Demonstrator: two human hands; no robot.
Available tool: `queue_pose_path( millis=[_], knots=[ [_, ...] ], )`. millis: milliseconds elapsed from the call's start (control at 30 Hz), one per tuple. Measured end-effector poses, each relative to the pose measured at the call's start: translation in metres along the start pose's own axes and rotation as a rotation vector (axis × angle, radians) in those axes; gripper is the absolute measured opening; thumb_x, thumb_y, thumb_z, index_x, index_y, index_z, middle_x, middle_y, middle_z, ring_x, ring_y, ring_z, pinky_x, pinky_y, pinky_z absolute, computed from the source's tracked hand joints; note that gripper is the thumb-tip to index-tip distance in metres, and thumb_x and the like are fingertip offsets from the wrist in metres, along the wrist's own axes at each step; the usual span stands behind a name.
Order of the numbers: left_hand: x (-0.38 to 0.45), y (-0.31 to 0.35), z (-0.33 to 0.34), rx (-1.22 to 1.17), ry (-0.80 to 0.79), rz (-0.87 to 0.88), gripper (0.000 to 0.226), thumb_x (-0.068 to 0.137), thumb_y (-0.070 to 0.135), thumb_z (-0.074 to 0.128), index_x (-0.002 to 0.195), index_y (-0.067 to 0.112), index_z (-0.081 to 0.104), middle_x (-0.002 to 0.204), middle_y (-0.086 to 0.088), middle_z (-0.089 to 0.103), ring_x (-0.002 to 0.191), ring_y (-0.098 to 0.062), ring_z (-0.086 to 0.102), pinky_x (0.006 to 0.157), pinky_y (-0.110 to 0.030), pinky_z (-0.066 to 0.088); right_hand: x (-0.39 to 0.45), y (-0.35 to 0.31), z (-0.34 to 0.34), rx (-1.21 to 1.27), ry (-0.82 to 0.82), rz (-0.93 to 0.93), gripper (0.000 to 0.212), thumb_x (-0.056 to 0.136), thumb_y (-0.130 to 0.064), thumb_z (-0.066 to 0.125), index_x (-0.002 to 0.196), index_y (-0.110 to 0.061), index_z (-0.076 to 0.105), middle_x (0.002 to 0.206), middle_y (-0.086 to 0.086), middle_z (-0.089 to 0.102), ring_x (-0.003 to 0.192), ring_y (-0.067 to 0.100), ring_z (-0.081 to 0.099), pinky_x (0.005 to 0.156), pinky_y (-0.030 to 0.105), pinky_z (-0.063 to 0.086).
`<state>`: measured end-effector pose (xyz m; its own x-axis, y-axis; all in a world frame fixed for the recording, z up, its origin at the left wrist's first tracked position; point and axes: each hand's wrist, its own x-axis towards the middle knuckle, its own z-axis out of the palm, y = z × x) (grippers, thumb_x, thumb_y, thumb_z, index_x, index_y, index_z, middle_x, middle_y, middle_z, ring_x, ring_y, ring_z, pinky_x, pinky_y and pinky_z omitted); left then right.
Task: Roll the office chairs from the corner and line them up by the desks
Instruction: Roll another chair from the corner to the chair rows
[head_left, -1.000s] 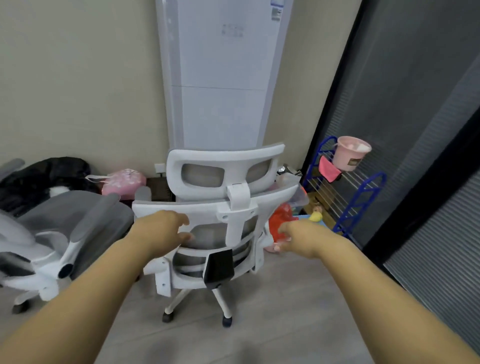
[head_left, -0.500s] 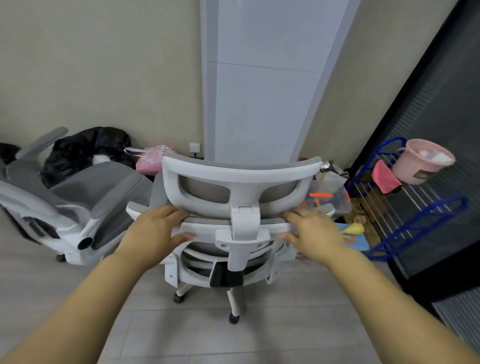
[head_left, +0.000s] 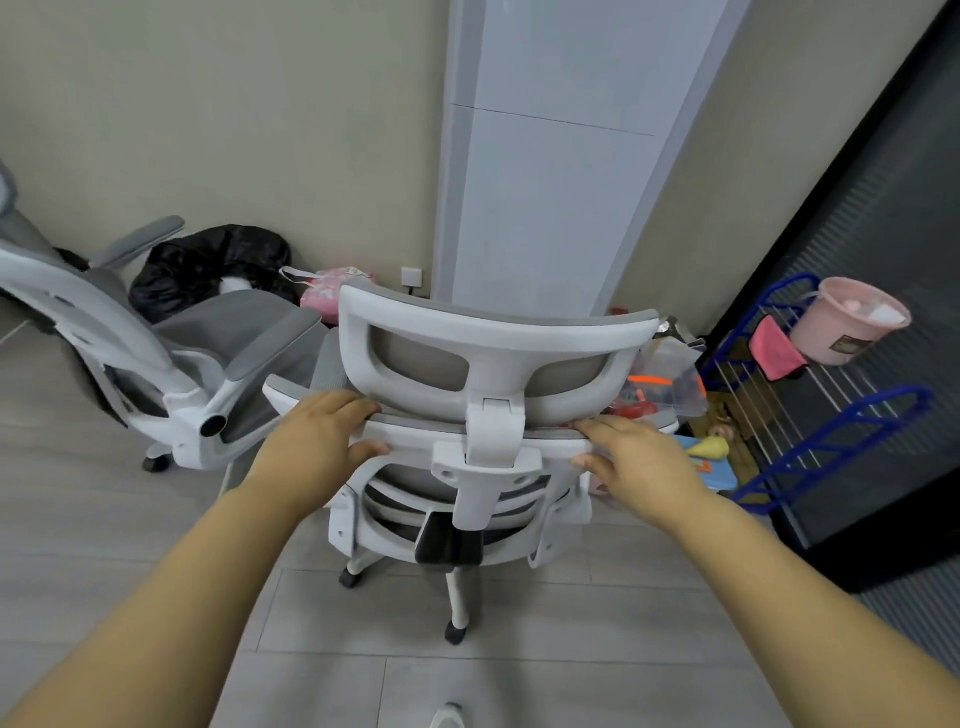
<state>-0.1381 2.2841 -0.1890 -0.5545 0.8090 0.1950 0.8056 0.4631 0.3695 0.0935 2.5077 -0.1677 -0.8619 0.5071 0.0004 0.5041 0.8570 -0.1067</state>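
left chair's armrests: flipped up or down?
Up. On the left chair both grey armrest pads slant upward from their pivots instead of lying level; the far one points up toward the wall.

Grey plank floor (head_left: 597, 649) carries a white office chair (head_left: 467, 467) centre, a second chair (head_left: 197, 374) left, a black bag (head_left: 208, 265) far left, a blue rack (head_left: 831, 426) right.

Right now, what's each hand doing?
Left hand: grips the top edge of the chair backrest.
Right hand: grips the same edge, fingers over, thumb under.
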Motion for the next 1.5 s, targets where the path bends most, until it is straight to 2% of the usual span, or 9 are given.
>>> queue_pose_path(
  millis=[267,467,667,733,833,1067,1167,1333,1500],
  knots=[
    [-0.106,-0.015,-0.019,-0.038,0.064,-0.061,0.046,0.082,0.032,0.066,0.122,0.010,0.057,0.120,-0.005,0.058,0.115,-0.025,0.048,0.098,-0.036,0.037,-0.069,-0.056,0.015,-0.038,0.036,-0.042,0.042,0.090,-0.040,0.054,0.130,-0.028,0.051,0.133,-0.004,0.054,0.114,0.030,0.052,0.084,0.037,0.045],
    [-0.185,-0.020,-0.030,-0.069,0.123,-0.152,0.043,0.082,0.029,0.067,0.120,0.011,0.059,0.118,-0.004,0.057,0.114,-0.023,0.046,0.096,-0.031,0.035,-0.100,-0.083,0.012,-0.131,0.032,-0.222,0.043,0.087,-0.049,0.054,0.127,-0.033,0.054,0.129,-0.011,0.057,0.112,0.020,0.057,0.072,0.028,0.044],
    [-0.263,-0.011,-0.038,-0.036,0.197,-0.280,0.048,0.081,0.042,0.065,0.118,0.011,0.060,0.117,-0.004,0.058,0.112,-0.024,0.048,0.098,-0.037,0.039,-0.123,-0.103,0.020,-0.100,0.101,-0.421,0.034,0.078,-0.044,0.068,0.102,-0.020,0.070,0.100,0.000,0.072,0.082,0.026,0.069,0.052,0.030,0.048],
    [-0.289,-0.003,-0.037,-0.023,0.230,-0.336,0.060,0.078,0.055,0.052,0.116,0.010,0.061,0.113,-0.005,0.060,0.107,-0.024,0.049,0.095,-0.035,0.039,-0.124,-0.110,0.020,-0.098,0.108,-0.496,0.037,0.080,-0.045,0.065,0.109,-0.023,0.067,0.108,-0.001,0.070,0.092,0.026,0.067,0.058,0.032,0.049],
    [-0.324,0.018,-0.032,-0.007,0.306,-0.429,0.063,0.077,0.058,0.042,0.112,0.010,0.062,0.108,-0.005,0.060,0.101,-0.020,0.047,0.091,-0.029,0.036,-0.120,-0.116,0.020,-0.085,0.095,-0.579,0.040,0.086,-0.048,0.055,0.121,-0.027,0.059,0.123,-0.005,0.062,0.108,0.023,0.058,0.067,0.032,0.046],
    [-0.384,0.078,-0.016,0.063,0.452,-0.641,0.071,0.080,0.067,0.035,0.110,0.009,0.062,0.107,-0.005,0.062,0.099,-0.015,0.043,0.090,-0.029,0.038,-0.110,-0.131,0.023,0.081,0.042,-0.803,0.037,0.081,-0.029,0.069,0.115,-0.014,0.064,0.112,0.007,0.067,0.101,0.032,0.060,0.077,0.042,0.049],
    [-0.409,0.094,-0.012,0.100,0.501,-0.749,0.060,0.079,0.058,0.043,0.108,0.009,0.063,0.105,-0.006,0.063,0.099,-0.015,0.044,0.087,-0.026,0.037,-0.105,-0.149,0.028,0.126,0.036,-0.898,0.038,0.078,-0.025,0.073,0.112,-0.010,0.066,0.113,0.010,0.066,0.102,0.033,0.060,0.085,0.045,0.047],
    [-0.454,0.102,-0.019,0.114,0.561,-0.942,0.048,0.079,0.043,0.063,0.113,0.009,0.062,0.111,-0.007,0.061,0.104,-0.025,0.051,0.091,-0.035,0.042,-0.108,-0.202,0.035,0.181,0.003,-1.056,0.039,0.079,-0.025,0.072,0.114,-0.010,0.064,0.114,0.009,0.065,0.105,0.031,0.059,0.095,0.050,0.045],
    [-0.501,0.093,-0.036,0.165,0.623,-1.063,0.041,0.078,0.028,0.070,0.113,0.008,0.062,0.111,-0.009,0.061,0.104,-0.027,0.051,0.089,-0.030,0.038,-0.125,-0.266,0.048,0.234,-0.046,-1.163,0.039,0.082,-0.025,0.068,0.116,-0.008,0.063,0.116,0.010,0.065,0.109,0.030,0.057,0.102,0.051,0.036]
  ],
)
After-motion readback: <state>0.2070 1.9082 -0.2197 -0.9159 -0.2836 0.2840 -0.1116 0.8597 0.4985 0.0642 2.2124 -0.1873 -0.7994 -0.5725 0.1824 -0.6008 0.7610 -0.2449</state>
